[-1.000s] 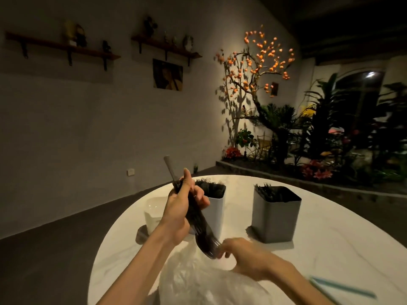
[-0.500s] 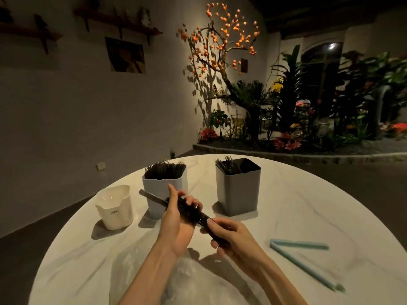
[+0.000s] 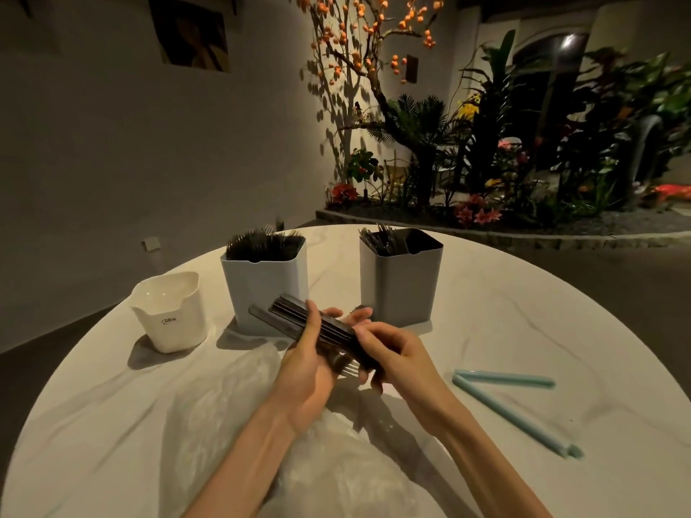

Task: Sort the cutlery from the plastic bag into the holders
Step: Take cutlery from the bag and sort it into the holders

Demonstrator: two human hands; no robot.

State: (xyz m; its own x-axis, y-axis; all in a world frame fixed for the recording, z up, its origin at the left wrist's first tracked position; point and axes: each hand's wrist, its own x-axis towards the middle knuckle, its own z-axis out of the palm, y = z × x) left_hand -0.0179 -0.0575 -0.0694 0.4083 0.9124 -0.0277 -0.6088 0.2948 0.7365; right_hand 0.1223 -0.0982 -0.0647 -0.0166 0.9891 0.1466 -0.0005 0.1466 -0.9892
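Marble table [image 3: 523,330], dim wall [image 3: 112,162], lit plants [image 3: 561,143] behind

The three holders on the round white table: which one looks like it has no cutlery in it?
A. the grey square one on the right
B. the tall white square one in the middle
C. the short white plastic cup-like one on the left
C: the short white plastic holder on the left shows only its bare inner wall, while dark cutlery tips stick up from the tall white square holder and the grey square holder.
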